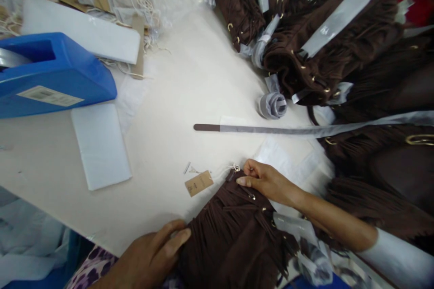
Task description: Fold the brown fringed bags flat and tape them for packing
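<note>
Spreading over the right side of the pale tabletop (169, 99), a heap of brown bags (352, 45) shows strips of pale wrapping on several pieces. Your fringed bag (230, 235) lies at the near side, between your hands, with its paper tag (199, 184) already joined by a white cord (236, 168); attaching that looks done. Beyond it, a long strap (271, 130) is sheathed except for one rounded brown end, so its covering looks partial; how much work is left you cannot tell from this. Your right hand (271, 185) is nearly closed, pinching the bag's upper corner beside the cord. Your left hand (159, 246) is half curled, fingertips touching the fringed edge; whether it grips firmly, I cannot tell.
</note>
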The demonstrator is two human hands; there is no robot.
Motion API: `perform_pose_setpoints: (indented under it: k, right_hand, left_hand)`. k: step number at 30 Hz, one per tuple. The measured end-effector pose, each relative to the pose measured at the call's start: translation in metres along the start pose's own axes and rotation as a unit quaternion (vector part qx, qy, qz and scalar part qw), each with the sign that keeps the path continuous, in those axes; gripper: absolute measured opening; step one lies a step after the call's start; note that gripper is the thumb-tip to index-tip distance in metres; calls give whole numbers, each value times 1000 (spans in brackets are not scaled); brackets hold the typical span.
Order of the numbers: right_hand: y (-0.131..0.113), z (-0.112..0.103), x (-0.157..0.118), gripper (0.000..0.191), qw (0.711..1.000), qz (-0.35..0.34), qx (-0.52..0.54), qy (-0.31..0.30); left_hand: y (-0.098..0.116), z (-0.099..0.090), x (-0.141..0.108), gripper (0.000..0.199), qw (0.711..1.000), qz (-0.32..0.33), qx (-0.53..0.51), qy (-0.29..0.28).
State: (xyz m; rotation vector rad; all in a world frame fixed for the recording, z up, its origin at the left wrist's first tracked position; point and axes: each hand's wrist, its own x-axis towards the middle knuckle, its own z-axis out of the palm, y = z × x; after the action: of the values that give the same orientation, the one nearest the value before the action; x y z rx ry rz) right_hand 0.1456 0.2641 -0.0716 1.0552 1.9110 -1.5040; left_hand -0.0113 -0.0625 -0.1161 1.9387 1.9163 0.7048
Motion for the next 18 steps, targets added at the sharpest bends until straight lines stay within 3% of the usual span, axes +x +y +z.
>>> perform_pose_setpoints:
  k: [3,7,14,16,18]
  right_hand:
    - [-1,0,-1,29,1000,-3,-9,-1]
    - [-4,1,-4,29,999,-20,-45,18]
    - [-15,-4,1,29,994,-19,-105,27]
    - [-34,-8,-14,22,979,-24,-189,72]
    - [-61,-4,-46,16,942,-55,-286,168]
  left_hand:
    - [-1,7,3,39,997,57,34,-41]
    - [-5,12,2,31,997,39,-1,-71]
    - [-7,1,8,31,998,21,-40,-32]
    - [-6,-2,12,31,999,30,-41,-11]
    - [-5,-4,15,31,998,38,-53,0]
